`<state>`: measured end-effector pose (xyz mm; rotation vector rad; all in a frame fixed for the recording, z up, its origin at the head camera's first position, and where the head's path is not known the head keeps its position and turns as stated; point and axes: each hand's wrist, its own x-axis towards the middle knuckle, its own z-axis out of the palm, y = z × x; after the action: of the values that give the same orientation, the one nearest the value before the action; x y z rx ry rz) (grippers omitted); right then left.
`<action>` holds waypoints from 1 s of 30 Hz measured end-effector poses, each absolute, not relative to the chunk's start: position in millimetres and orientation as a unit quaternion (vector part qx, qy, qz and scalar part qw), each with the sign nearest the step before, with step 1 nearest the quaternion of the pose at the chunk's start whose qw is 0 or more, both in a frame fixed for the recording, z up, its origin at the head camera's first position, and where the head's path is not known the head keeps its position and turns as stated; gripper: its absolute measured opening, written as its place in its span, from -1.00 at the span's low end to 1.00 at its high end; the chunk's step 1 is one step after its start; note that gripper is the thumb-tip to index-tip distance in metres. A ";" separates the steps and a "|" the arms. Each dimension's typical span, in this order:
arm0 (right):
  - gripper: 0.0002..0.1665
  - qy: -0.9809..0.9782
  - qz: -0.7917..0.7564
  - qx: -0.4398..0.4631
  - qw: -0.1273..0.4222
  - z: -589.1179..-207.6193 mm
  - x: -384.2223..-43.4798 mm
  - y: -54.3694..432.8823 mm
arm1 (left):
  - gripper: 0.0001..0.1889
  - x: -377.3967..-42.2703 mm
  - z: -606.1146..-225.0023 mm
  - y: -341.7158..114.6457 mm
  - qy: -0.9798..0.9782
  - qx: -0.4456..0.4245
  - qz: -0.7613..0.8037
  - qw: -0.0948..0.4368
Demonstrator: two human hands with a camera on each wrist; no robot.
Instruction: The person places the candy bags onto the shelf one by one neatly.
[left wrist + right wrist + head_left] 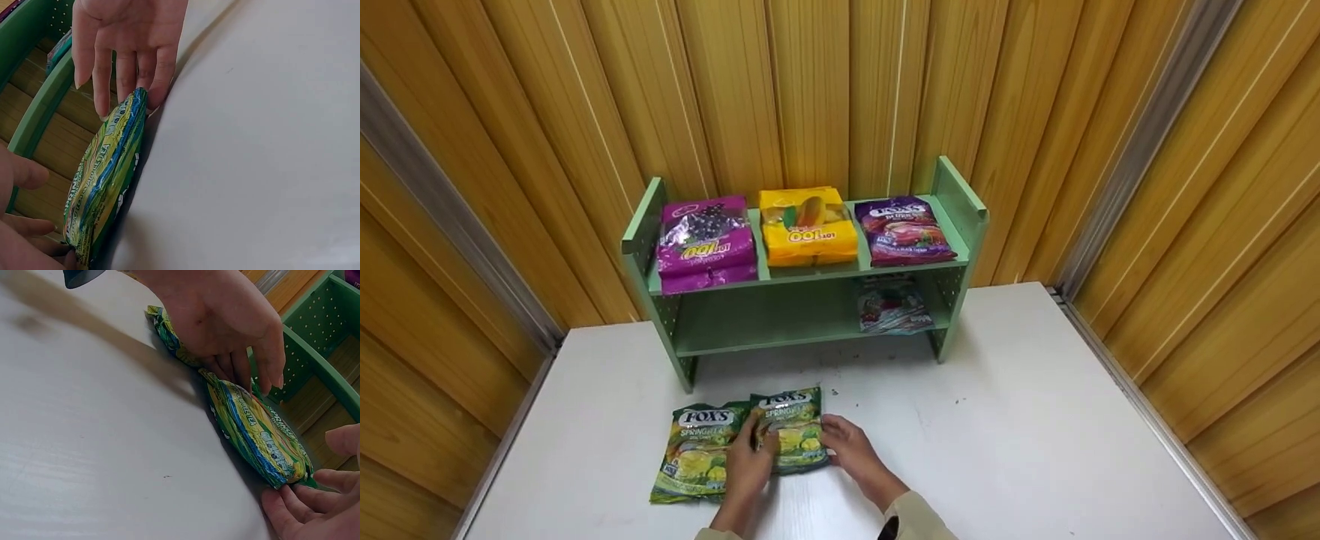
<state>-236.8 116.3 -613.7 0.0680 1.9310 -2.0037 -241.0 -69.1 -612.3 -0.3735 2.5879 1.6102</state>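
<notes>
A green Fox's Spring Tea candy bag (799, 439) lies on the white table between both hands. My left hand (750, 461) touches its left side, fingertips at the edge and thumb raised over it. At the opposite side is my right hand (851, 446), with its fingers against the bag's edge. In the right wrist view the right thumb (344, 441) stands up off the wrapper. A second green Fox's bag (690, 457) lies flat just left of the first, partly covered by the left hand.
Behind the bags stands a green two-tier shelf (810, 345). Its upper tier holds purple bags (706, 244), yellow bags (810, 225) and a dark purple Fox's bag (906, 232). A pale blue bag (894, 307) lies on the lower tier's right end. Wood-look panels (810, 90) surround the table.
</notes>
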 end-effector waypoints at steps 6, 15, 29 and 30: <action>-0.37 0.684 -0.706 0.022 0.183 -620.0 -233.2 112.5 | -0.35 -236.2 -617.9 -71.0 0.846 -0.128 0.517 0.034; -0.32 0.670 -0.718 0.028 0.188 -617.6 -231.3 107.6 | -0.36 -231.7 -622.1 -70.8 0.803 -0.129 0.582 0.030; -0.26 0.686 -0.713 0.066 0.133 -619.5 -238.0 105.2 | -0.40 -232.3 -623.9 -54.7 0.779 -0.106 0.618 -0.028; -0.25 0.687 -0.713 0.066 0.126 -618.5 -237.6 103.9 | -0.40 -232.2 -624.8 -54.1 0.775 -0.103 0.623 -0.032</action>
<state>-237.6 103.9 -618.5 0.1909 1.9990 -2.0763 -232.2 -54.1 -624.8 -0.3289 2.4847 1.9983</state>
